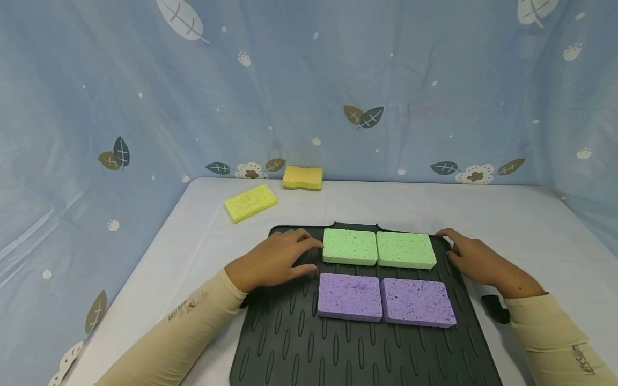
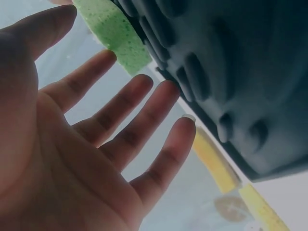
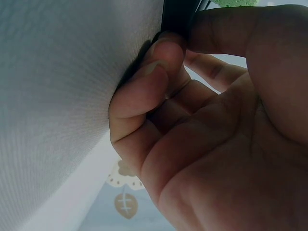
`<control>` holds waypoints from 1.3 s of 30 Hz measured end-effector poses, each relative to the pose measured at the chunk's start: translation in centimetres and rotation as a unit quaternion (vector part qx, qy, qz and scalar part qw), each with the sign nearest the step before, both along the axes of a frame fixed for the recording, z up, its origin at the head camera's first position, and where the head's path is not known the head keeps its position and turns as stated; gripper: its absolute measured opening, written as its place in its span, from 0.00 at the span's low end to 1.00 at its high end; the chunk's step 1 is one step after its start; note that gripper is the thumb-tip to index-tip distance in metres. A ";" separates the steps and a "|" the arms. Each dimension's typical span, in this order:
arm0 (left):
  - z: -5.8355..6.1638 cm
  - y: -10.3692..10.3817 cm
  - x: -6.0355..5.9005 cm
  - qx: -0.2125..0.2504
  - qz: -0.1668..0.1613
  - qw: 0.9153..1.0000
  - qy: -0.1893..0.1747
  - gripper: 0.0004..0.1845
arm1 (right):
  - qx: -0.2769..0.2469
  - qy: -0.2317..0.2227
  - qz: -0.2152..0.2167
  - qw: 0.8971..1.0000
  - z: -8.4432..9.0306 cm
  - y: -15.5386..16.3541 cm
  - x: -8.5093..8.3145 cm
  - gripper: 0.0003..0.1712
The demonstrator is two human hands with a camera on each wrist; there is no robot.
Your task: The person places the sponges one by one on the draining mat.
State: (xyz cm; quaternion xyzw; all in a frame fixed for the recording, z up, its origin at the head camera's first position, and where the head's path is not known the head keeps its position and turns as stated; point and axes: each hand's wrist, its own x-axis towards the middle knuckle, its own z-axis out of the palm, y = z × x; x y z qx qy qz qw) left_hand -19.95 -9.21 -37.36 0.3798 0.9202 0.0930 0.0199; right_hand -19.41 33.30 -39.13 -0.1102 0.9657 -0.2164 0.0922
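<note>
Four sponges lie in two rows on the black ridged mat [image 1: 289,343], which sits at the table's [image 1: 483,209] near edge: two green sponges [image 1: 379,248] toward the mat's far edge, two purple sponges [image 1: 386,299] just behind them, each pair touching. The left hand [image 1: 275,260] rests on the mat with fingers straight and spread, fingertips at the left green sponge's side. The right hand [image 1: 475,260] has curled fingers pinching the mat's right edge near its far corner. Two yellow sponges [image 1: 272,193] lie near the table's far edge.
</note>
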 end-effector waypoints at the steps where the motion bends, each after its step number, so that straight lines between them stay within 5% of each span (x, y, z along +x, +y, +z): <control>1: 0.0 -0.1 -0.1 0.000 0.001 1.000 0.003 0.26 | 0.000 0.000 0.000 1.000 0.0 0.0 0.0 0.26; 24: -0.3 -5.2 -4.6 0.009 0.117 0.992 0.044 0.33 | 0.002 -0.002 -0.002 1.000 -0.1 0.1 0.0 0.26; 39: -1.1 -9.6 -7.4 -0.014 0.211 0.977 -0.006 0.38 | 0.005 -0.001 -0.003 1.000 0.0 -0.1 0.0 0.25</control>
